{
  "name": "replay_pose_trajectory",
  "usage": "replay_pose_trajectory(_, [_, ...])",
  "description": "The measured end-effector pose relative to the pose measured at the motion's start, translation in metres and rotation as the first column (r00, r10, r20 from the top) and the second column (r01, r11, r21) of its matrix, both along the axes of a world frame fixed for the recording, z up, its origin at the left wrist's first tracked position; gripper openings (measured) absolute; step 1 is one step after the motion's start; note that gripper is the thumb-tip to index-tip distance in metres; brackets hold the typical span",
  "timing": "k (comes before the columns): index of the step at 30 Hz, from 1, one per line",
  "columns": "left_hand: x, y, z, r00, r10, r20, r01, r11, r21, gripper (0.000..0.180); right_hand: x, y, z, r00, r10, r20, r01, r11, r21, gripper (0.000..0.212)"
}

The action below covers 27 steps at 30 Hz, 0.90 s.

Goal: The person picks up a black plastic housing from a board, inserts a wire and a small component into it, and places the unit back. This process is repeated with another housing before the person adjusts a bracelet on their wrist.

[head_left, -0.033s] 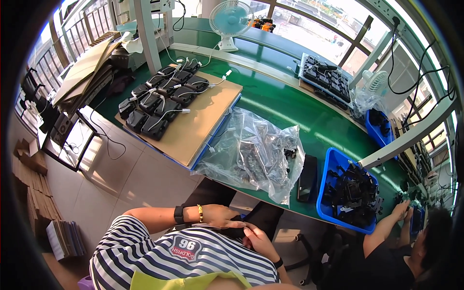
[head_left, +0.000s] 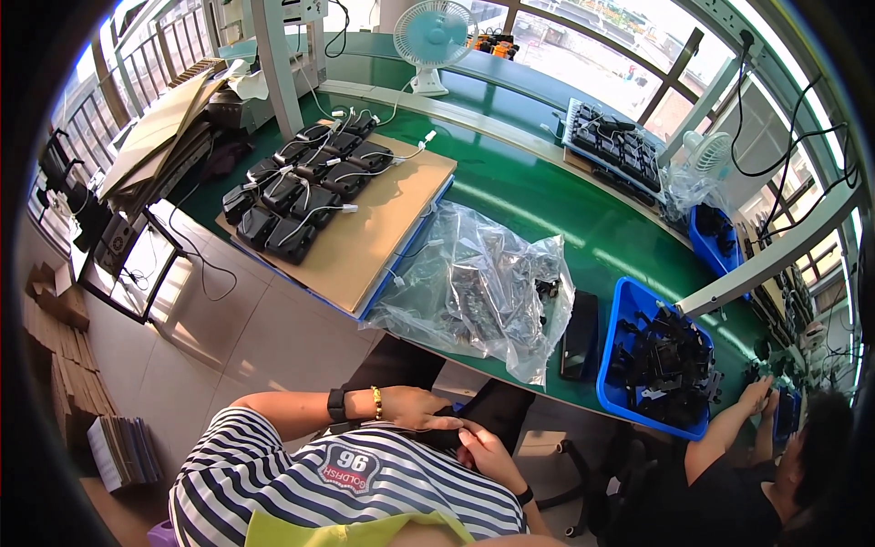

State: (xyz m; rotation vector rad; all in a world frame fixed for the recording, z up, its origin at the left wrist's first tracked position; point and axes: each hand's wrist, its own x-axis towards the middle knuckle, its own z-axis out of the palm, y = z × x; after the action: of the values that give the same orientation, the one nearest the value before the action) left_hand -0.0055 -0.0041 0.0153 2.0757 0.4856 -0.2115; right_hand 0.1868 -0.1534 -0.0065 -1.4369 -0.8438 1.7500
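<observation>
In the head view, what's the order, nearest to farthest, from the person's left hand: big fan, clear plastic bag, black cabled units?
1. Clear plastic bag: ahead, slightly right.
2. Black cabled units: ahead-left, on cardboard.
3. Big fan: far back.

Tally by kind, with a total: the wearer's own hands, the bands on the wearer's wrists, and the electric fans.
Hands (left hand, right hand): 2
Wrist pieces (black watch-style band, gold-coloured bracelet, black wristband): 3
Electric fans (larger fan, smaller fan): 2
Total: 7
</observation>
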Motion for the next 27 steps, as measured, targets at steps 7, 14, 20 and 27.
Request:
replay_pose_trajectory(7, [0.003, -0.005, 0.003, 0.999, -0.013, -0.047, 0.016, 0.998, 0.068, 0.072, 0.002, 0.001, -0.006, 0.999, 0.0, -0.053, -0.002, 0.999, -0.043, 0.036])
replay_pose_trajectory(14, [-0.007, 0.0, 0.0, 0.999, 0.023, 0.032, -0.024, 0.999, 0.024, 0.071, 0.0, -0.001, 0.008, 0.995, 0.02, -0.099, -0.019, 1.0, 0.013, 0.04])
replay_pose_trajectory(20, [-0.004, -0.002, 0.006, 0.999, 0.04, 0.008, -0.04, 0.999, 0.029, 0.071, 0.0, -0.002, -0.002, 0.997, 0.004, -0.073, -0.004, 1.0, 0.002, 0.039])
replay_pose_trajectory(27, [-0.002, -0.004, 0.015, 0.999, -0.03, -0.032, 0.031, 0.999, 0.034, 0.073, -0.001, -0.001, 0.001, 0.999, -0.014, -0.035, 0.014, 1.0, 0.003, 0.036])
